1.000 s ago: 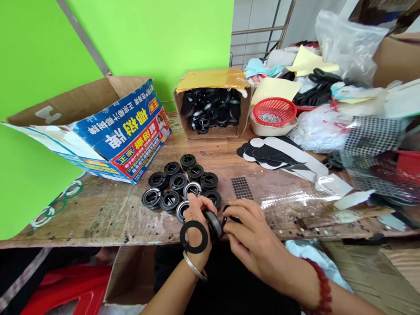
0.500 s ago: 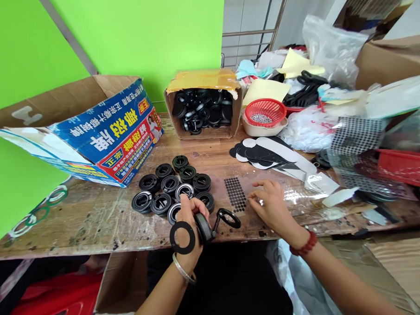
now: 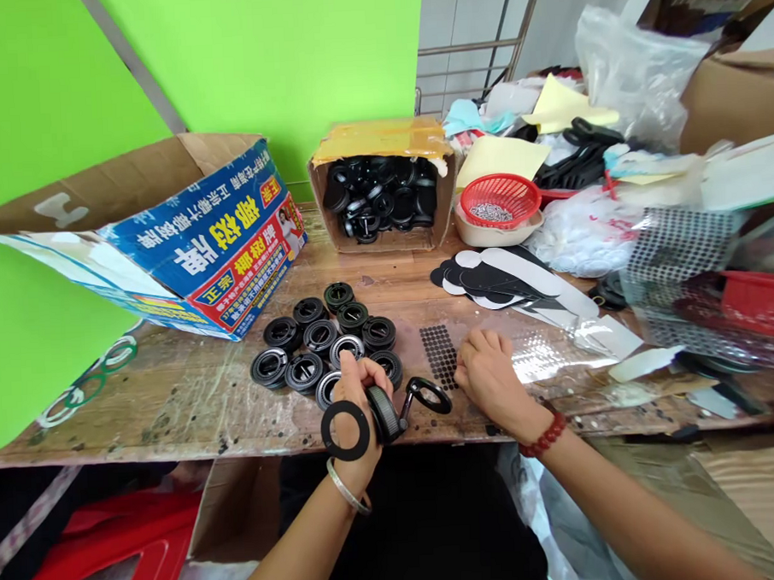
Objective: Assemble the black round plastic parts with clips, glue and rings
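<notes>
The left hand grips a black ribbed disc, probably light, stiff, best held by its rim; beside a dotted sheet, the right hand is curled, its pinch unclear.

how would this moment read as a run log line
left hand: grips black round part, attached ring sticking out | right hand: at edge of dot sheet, contact unclear | nearby: cluster of black discs beyond left hand

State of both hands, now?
Left hand: closed, holding a black round part.
Right hand: curled beside the dot sheet; can't tell if it's holding anything.
</notes>
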The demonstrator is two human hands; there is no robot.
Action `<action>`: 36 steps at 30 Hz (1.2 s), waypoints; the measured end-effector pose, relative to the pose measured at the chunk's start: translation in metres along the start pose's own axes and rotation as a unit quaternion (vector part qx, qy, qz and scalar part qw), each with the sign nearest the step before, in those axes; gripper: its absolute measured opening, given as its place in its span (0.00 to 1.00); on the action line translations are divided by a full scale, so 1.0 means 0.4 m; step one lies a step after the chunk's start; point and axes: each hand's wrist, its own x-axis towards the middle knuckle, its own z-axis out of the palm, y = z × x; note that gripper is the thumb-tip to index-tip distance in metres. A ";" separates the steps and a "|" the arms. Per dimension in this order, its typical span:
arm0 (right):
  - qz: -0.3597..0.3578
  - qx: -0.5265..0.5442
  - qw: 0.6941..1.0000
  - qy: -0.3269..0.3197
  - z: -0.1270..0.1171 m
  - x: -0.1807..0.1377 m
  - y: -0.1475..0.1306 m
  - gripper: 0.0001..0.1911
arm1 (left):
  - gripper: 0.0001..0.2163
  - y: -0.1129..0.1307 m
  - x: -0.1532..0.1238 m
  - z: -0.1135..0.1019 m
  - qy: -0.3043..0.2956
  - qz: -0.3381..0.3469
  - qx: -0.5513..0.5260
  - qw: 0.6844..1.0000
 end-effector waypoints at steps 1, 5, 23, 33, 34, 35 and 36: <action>-0.005 -0.002 1.000 0.004 -0.001 -0.002 -0.001 0.05 | 0.31 0.001 -0.001 0.000 0.005 0.003 0.010 1.000; -0.008 0.100 0.992 0.078 -0.042 -0.006 -0.018 0.07 | 0.32 0.006 -0.009 -0.001 0.025 -0.003 0.059 0.998; -0.194 0.225 0.953 0.063 -0.169 -0.022 -0.142 0.07 | 0.31 -0.003 -0.028 0.003 0.000 0.002 0.083 0.997; -0.092 0.314 0.943 0.051 -0.108 -0.131 -0.140 0.13 | 0.28 -0.009 -0.040 0.016 -0.033 -0.082 -0.038 0.995; -0.082 0.332 0.938 0.049 -0.114 -0.128 -0.132 0.11 | 0.27 -0.008 -0.041 0.014 -0.053 -0.070 -0.011 0.996; -0.068 0.347 0.934 0.038 -0.123 -0.123 -0.123 0.10 | 0.26 -0.005 -0.041 0.009 -0.083 -0.039 0.029 0.995; -0.050 0.361 0.931 0.018 -0.136 -0.116 -0.112 0.09 | 0.23 0.000 -0.039 0.001 -0.127 0.010 0.081 0.989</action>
